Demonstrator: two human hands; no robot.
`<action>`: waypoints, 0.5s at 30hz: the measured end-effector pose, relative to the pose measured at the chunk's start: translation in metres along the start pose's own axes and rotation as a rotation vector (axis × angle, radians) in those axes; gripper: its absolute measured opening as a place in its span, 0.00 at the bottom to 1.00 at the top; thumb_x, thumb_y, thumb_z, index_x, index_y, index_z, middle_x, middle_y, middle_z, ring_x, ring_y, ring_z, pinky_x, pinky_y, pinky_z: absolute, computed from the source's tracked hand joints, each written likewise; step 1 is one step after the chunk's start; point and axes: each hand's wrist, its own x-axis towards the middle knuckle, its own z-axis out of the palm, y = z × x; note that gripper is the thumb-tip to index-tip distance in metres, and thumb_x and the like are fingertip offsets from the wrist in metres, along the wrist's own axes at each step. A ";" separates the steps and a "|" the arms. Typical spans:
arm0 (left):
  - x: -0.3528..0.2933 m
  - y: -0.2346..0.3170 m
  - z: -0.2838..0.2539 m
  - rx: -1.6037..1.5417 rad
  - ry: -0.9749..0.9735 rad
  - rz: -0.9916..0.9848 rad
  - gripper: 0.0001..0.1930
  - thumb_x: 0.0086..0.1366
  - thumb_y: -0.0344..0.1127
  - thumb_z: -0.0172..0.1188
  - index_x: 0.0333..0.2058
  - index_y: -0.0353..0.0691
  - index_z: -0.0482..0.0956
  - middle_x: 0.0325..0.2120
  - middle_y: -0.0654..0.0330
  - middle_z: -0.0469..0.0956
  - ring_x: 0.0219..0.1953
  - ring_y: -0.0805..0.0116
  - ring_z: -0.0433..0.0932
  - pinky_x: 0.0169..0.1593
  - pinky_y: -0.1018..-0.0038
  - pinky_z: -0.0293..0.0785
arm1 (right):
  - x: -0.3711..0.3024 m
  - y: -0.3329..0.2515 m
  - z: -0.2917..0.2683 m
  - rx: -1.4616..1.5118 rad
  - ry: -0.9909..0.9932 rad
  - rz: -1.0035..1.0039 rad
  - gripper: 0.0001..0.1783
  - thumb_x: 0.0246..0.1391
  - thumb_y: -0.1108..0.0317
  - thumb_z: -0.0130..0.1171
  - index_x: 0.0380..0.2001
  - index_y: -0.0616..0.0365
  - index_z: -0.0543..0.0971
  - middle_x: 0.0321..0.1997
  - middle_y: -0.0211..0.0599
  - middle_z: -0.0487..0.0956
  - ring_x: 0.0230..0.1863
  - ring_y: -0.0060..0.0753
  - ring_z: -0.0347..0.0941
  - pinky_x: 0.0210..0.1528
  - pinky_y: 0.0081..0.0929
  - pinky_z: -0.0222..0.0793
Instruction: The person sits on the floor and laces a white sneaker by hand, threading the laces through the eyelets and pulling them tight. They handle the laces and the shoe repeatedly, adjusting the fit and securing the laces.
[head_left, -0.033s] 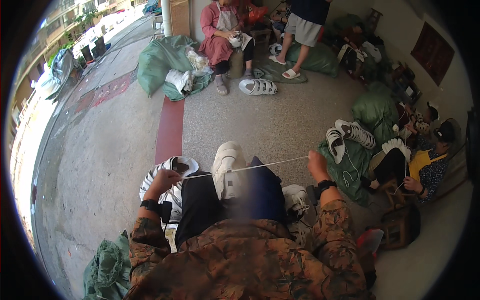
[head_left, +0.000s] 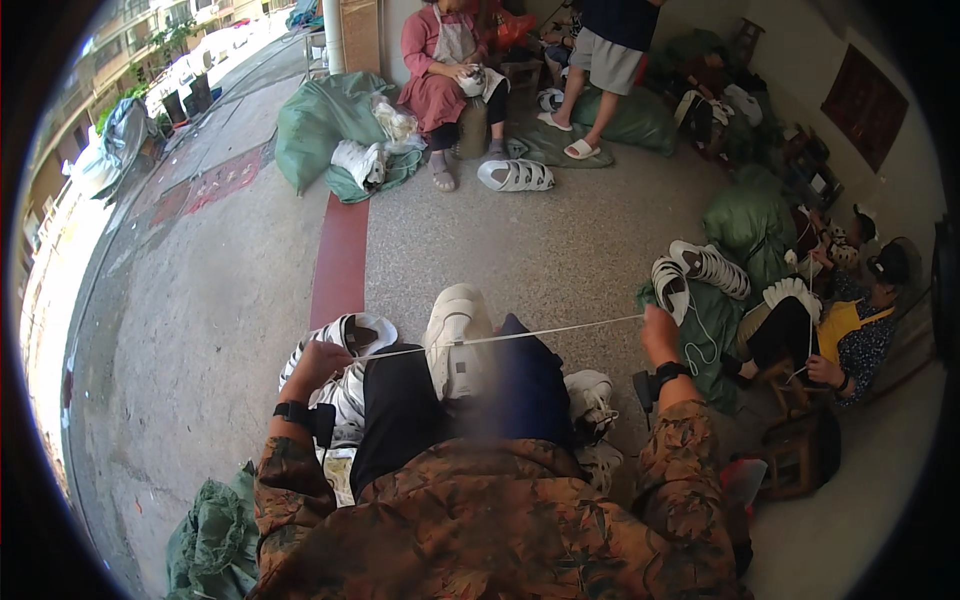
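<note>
Okay, nearest first: camouflage-print jacket (head_left: 500, 510), dark trouser legs (head_left: 400, 400) spread, single white shoe (head_left: 458, 312) lodged between them, rounded end pointing away. White lace (head_left: 560, 330) runs straight and taut across, over shoe and legs, rising toward the right. Left hand (head_left: 322, 364): fingers pinched together on one end. Right hand (head_left: 660, 337): fingers clamped on the other, exact tip hidden in the grip. Can't tell if the lace touches the shoe.

Handling, judged by eye: lace should be very light, soft, limp once slack, straight only under tension; not fragile, maybe slides a little between fingertips. Best hold is a thumb-and-index pinch close to each end. Shoe likely light too, stiffer at the sole than the upper; take it by the sides.

Piled shoes (head_left: 347, 400) sit against the left leg; more pale footwear (head_left: 592, 398) beside the right. Farther right, green sheet (head_left: 712, 378) carries strappy white shoes (head_left: 718, 272) by its far edge, with loose cord (head_left: 697, 358) trailing nearer its middle. Past its right edge, seated co-worker in yellow apron (head_left: 843, 325). Farthest, openwork shoe (head_left: 515, 175) on the floor (head_left: 590, 230), near a seated co-worker in pink sleeves (head_left: 418, 70).
</note>
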 end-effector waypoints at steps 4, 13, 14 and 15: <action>-0.028 -0.046 -0.040 -0.066 0.041 -0.057 0.05 0.52 0.29 0.63 0.24 0.31 0.81 0.16 0.61 0.77 0.18 0.76 0.72 0.24 0.77 0.67 | -0.035 0.170 -0.080 -0.272 0.201 0.442 0.10 0.50 0.72 0.51 0.37 0.60 0.77 0.40 0.49 0.78 0.44 0.55 0.73 0.42 0.45 0.69; -0.132 -0.142 -0.107 -0.089 0.343 -0.386 0.02 0.50 0.21 0.64 0.21 0.30 0.80 0.15 0.60 0.76 0.15 0.74 0.72 0.21 0.76 0.68 | -0.087 0.188 -0.061 -0.278 0.194 0.600 0.08 0.47 0.73 0.56 0.32 0.63 0.77 0.34 0.53 0.77 0.41 0.57 0.73 0.40 0.45 0.71; -0.143 -0.150 -0.111 0.004 0.363 -0.404 0.03 0.50 0.21 0.63 0.20 0.29 0.80 0.14 0.59 0.76 0.15 0.73 0.72 0.20 0.76 0.68 | -0.089 0.177 -0.039 -0.204 0.150 0.589 0.07 0.46 0.73 0.58 0.29 0.64 0.78 0.34 0.53 0.77 0.41 0.56 0.74 0.40 0.45 0.71; -0.149 -0.154 -0.112 0.001 0.367 -0.427 0.02 0.50 0.23 0.63 0.21 0.30 0.80 0.13 0.60 0.75 0.14 0.74 0.71 0.18 0.76 0.65 | -0.092 0.172 -0.021 -0.137 0.114 0.587 0.06 0.45 0.73 0.60 0.27 0.66 0.78 0.33 0.54 0.78 0.40 0.56 0.74 0.40 0.45 0.71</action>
